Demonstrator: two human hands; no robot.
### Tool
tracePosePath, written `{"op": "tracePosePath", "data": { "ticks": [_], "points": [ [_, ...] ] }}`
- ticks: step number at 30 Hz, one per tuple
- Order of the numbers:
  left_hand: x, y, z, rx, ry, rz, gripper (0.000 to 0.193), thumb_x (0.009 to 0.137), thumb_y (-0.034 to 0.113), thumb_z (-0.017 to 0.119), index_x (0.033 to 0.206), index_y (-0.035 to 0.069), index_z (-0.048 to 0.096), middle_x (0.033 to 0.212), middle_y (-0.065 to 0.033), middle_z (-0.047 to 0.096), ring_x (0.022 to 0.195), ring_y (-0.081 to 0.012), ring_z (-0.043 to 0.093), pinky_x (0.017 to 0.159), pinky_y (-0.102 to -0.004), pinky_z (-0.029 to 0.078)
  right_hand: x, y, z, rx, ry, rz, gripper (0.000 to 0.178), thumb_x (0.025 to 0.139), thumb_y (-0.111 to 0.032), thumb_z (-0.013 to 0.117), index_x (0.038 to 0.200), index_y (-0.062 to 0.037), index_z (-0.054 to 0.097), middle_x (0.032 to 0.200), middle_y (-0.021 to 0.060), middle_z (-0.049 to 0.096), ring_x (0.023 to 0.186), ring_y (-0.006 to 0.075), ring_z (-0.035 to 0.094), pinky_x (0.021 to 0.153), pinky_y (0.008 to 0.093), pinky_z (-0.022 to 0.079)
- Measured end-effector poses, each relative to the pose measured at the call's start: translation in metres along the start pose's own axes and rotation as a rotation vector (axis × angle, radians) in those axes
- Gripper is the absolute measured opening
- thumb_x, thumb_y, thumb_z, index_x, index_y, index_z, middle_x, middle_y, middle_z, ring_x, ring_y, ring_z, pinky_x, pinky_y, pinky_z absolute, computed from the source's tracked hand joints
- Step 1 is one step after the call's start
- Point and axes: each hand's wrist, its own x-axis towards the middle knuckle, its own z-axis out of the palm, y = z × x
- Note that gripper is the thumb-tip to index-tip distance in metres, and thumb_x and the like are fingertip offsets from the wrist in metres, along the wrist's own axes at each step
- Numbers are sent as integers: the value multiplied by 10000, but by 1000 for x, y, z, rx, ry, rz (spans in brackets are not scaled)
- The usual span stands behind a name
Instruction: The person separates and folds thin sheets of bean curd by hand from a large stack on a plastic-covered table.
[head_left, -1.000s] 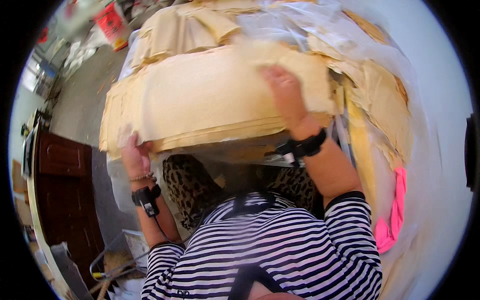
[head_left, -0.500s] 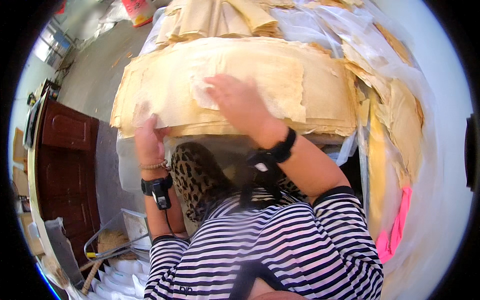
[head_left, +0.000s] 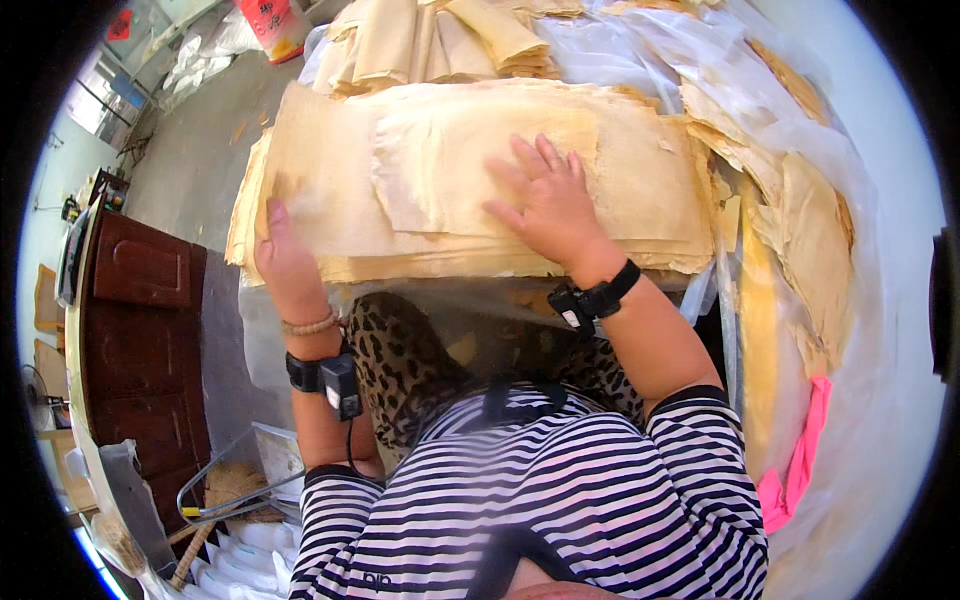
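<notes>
A thick stack of thin tan sheets (head_left: 330, 190) lies in front of me on a surface covered in clear plastic. My right hand (head_left: 545, 200) rests flat on the top sheet (head_left: 450, 150), fingers spread, palm down near the stack's middle. My left hand (head_left: 285, 255) is at the stack's near left corner, fingers lying over the edge of the sheets; whether it pinches a sheet is unclear. Both wrists carry black bands with small devices.
Folded tan sheets (head_left: 440, 40) are piled behind the stack. More sheets (head_left: 810, 240) and clear plastic lie to the right, with a pink strip (head_left: 800, 460) lower right. A dark wooden cabinet (head_left: 140, 320) stands at the left, a red container (head_left: 272, 25) on the grey floor beyond.
My right hand slid from the stack's far right toward its middle and now lies flat. My left hand moved up from under the near left corner onto the edge.
</notes>
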Motion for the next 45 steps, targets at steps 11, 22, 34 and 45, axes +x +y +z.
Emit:
{"op": "tracePosePath", "data": {
  "ticks": [11, 22, 34, 45],
  "points": [
    [-112, 23, 211, 712, -801, 769, 422, 832, 153, 680, 1244, 84, 622, 1082, -180, 685, 966, -363, 648, 848, -424, 527, -15, 15, 29, 343, 20, 90, 524, 918, -481, 557, 1314, -140, 604, 1424, 142, 504, 1325, 353, 427, 1044, 546, 324],
    [-5, 0, 175, 742, -832, 1008, 454, 956, 259, 586, 1361, 58, 539, 1403, -166, 539, 1320, -337, 480, 1098, -430, 373, -17, 14, 25, 329, 49, 108, 416, 936, -348, 553, 1270, -112, 626, 1302, 110, 588, 1195, 289, 524, 1007, 445, 389],
    [-14, -60, 173, 1081, -818, 890, 473, 1004, 384, 447, 1394, 129, 524, 1485, -124, 471, 1409, -283, 385, 1164, -398, 273, -27, 34, 2, 370, 100, 263, 310, 956, -202, 548, 1223, -80, 649, 1170, 74, 680, 1054, 220, 629, 966, 334, 461],
    [-20, -49, 168, 1152, -776, 932, 488, 958, 381, 560, 1375, 128, 547, 1476, -143, 473, 1396, -308, 393, 1148, -423, 297, -22, 32, -19, 95, 339, -72, 322, 910, -263, 596, 1181, -108, 675, 1274, 143, 613, 1219, 331, 530, 1012, 450, 407]
  ]
}}
